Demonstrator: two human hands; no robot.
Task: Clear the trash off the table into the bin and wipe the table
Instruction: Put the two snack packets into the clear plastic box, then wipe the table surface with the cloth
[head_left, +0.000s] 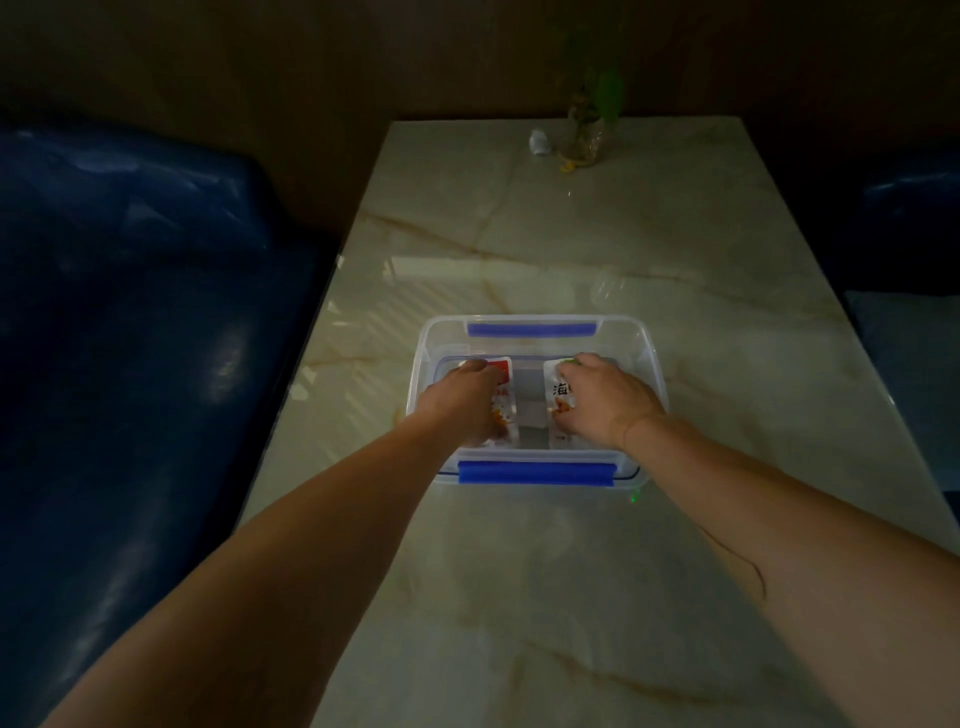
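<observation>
A clear plastic bin (531, 323) with blue clip handles stands on the marble table (571, 571). Both of my hands are down inside it. My left hand (465, 402) rests on a white and red snack wrapper (503, 375) at the bin's left side. My right hand (605, 400) lies on a white wrapper with a green top and black characters (560, 392) at the right side. The fingers of both hands curl over the wrappers and hide most of them. Whether either hand still grips its wrapper is unclear.
At the far end of the table stand a glass vase with a green plant (586, 137), a small white object (539, 141) and a yellow scrap (567, 166). Dark blue padded seats (130, 312) flank the table on both sides.
</observation>
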